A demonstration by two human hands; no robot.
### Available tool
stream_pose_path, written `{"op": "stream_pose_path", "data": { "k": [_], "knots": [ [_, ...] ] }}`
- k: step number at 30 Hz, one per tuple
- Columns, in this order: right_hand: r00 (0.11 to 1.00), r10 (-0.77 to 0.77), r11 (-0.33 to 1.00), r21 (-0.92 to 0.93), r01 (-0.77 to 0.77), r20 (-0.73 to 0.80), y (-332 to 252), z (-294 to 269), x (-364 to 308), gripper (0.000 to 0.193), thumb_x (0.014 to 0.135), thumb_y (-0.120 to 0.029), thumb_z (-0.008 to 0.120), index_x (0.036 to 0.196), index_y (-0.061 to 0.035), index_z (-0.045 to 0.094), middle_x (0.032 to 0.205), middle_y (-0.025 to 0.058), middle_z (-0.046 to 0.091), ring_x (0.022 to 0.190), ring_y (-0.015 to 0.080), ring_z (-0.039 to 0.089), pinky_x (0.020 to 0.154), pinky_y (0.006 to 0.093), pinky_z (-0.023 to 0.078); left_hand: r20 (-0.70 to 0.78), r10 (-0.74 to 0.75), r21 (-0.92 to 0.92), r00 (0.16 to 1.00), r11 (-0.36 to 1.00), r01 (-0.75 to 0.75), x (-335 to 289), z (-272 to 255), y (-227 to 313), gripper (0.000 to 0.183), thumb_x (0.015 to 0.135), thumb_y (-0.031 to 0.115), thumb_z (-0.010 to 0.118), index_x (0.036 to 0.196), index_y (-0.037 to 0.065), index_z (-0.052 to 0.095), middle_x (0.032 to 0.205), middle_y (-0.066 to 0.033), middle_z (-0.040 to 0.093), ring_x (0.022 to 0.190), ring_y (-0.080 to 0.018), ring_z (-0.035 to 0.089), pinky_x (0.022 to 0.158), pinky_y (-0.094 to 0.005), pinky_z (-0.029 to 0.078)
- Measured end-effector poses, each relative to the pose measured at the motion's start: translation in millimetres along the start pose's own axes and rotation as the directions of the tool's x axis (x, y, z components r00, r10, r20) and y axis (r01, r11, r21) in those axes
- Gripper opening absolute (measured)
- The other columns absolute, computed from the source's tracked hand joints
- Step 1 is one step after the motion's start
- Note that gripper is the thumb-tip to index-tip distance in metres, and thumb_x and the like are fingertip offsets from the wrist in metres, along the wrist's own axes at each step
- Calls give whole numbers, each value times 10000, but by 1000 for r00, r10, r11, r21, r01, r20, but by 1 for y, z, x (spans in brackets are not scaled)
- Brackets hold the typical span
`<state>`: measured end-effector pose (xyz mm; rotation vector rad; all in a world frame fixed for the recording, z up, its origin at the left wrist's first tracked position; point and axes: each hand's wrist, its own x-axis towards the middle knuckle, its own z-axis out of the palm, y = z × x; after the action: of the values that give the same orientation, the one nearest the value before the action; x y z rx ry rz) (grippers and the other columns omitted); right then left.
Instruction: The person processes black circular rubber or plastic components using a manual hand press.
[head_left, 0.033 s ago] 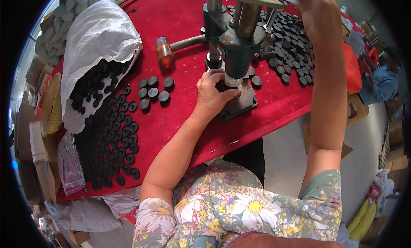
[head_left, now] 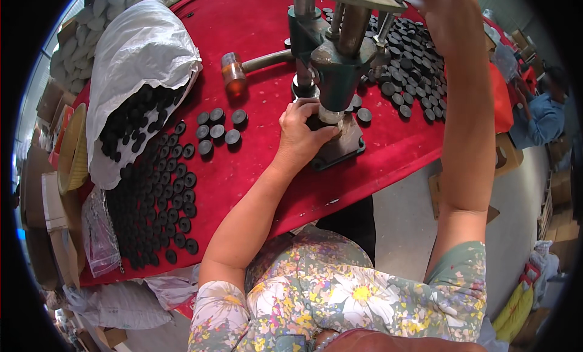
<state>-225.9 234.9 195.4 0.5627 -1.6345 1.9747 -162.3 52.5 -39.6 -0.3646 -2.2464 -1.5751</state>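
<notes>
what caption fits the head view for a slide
Left hand at the base of a green hand press, right hand raised, black discs on red table.

Red-covered table [head_left: 255, 30] on a grey concrete floor [head_left: 407, 224]; cardboard boxes [head_left: 562, 221] at right, stacked goods [head_left: 51, 170] at left, bright daylight throughout.

The right hand [head_left: 446, 15] is cut off at twelve o'clock; the left hand's [head_left: 300, 136] fingertips hide beneath the green metal press [head_left: 334, 72].

A table under a red cloth [head_left: 255, 24] carries a green metal hand press [head_left: 331, 66], a white plastic sack [head_left: 136, 54] spilling black round discs [head_left: 155, 194] (more beyond the press), and a mallet [head_left: 243, 69].
</notes>
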Motion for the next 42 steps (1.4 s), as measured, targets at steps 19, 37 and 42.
{"op": "stream_pose_path", "data": {
  "k": [19,37,42],
  "knots": [
    [892,-410,523,-753,400,189,-37,-22,-23,348,1049,-281,518,1113,35,648,1023,127,692,959,214,646,879,362,493,54,-19,35,998,999,17,1,-3,-5,470,592,155,882,1008,5,723,1134,-99,668,1092,-298,614,982,-424,464],
    [851,-523,851,-78,520,-43,1,-78,-163,333,1006,-307,400,979,-3,534,858,171,576,854,294,519,907,505,407,-108,-12,590,994,804,74,-34,-153,-14,349,690,118,790,1030,60,731,1134,-71,669,1068,-288,600,972,-410,443],
    [863,-505,815,-346,465,-31,-14,-58,-66,402,1054,-280,418,1098,80,590,1009,213,626,952,291,606,988,455,466,-85,-6,784,996,617,70,-38,-143,-27,390,666,244,851,1009,89,749,1183,-48,622,1161,-289,517,1039,-477,337]
  ]
}}
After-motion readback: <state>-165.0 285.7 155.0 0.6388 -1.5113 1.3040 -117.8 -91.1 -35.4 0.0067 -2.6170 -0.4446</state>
